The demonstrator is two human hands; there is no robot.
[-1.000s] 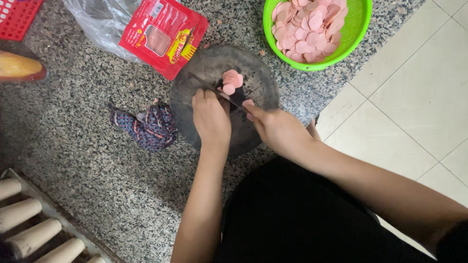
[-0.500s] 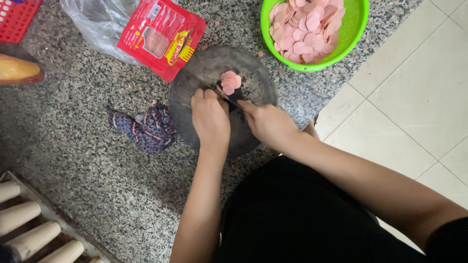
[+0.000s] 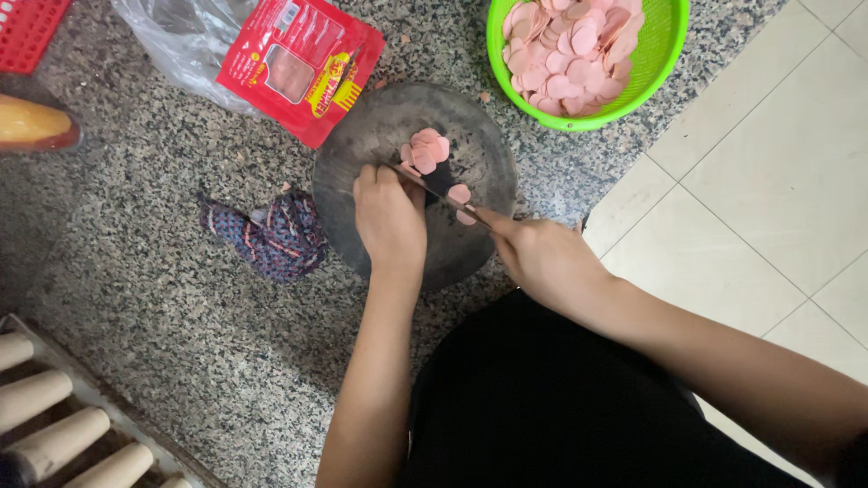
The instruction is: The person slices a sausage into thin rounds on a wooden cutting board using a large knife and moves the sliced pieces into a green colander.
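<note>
A round dark chopping board (image 3: 470, 253) lies on the speckled granite floor. On it sits a small heap of pink sausage slices (image 3: 425, 149), with two loose slices by the blade. My left hand (image 3: 389, 217) is curled palm down on the board, fingers closed over the piece being sliced, which is hidden. My right hand (image 3: 538, 258) grips the handle of a knife (image 3: 443, 188); its blade runs up-left across the board to my left fingertips.
A green bowl (image 3: 669, 54) full of pink slices stands at the top right. A red sausage packet (image 3: 303, 68) lies on a clear plastic bag. A dark patterned cloth (image 3: 271, 237), a red basket (image 3: 32, 32), wooden rungs (image 3: 54, 416) and pale floor tiles (image 3: 768, 181) surround the board.
The knife blade has swung further left across the board, and more slices lie in the heap beyond my left fingers. Both hands stay on the board.
</note>
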